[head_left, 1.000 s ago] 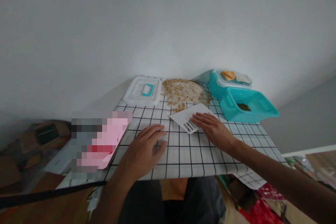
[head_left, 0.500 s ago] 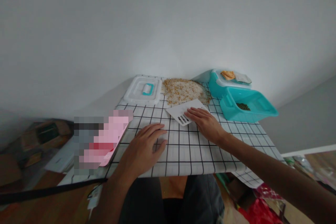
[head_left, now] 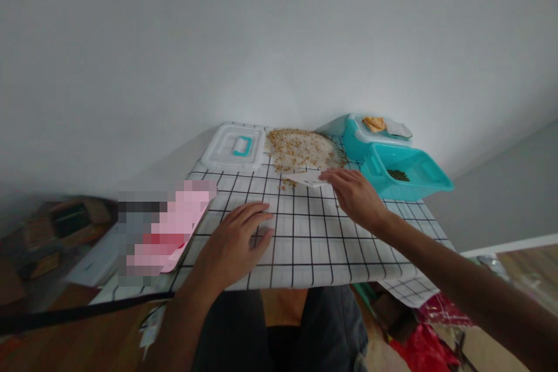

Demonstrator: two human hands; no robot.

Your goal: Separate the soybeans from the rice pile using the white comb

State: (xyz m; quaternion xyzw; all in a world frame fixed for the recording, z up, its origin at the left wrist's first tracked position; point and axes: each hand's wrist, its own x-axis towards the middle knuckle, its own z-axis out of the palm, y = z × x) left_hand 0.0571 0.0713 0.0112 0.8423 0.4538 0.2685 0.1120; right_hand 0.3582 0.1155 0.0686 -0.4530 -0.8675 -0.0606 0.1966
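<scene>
My right hand (head_left: 355, 197) grips a white card (head_left: 307, 178), which is tilted nearly edge-on above the checked tablecloth. Just behind the card spreads a pile of white grains mixed with yellow kernels (head_left: 300, 148). A few loose yellow kernels (head_left: 288, 184) lie on the cloth by the card's left end. My left hand (head_left: 242, 238) rests on the front left of the cloth, fingers apart, holding nothing. To the right of the pile stands a turquoise bin (head_left: 405, 189) with some small dark green bits (head_left: 398, 175) inside.
A clear lid (head_left: 218, 154) with a turquoise handle lies at the back left. Behind the open bin sits a second, lidded turquoise bin (head_left: 353, 136) with an orange packet (head_left: 374, 123) on top. A pink, partly blurred item (head_left: 185, 226) lies along the left edge. The wall closes off the back.
My right hand has lifted and tipped the card, which lay flatter on the cloth before. Loose kernels now show where it was. The left hand stays in place on the cloth.
</scene>
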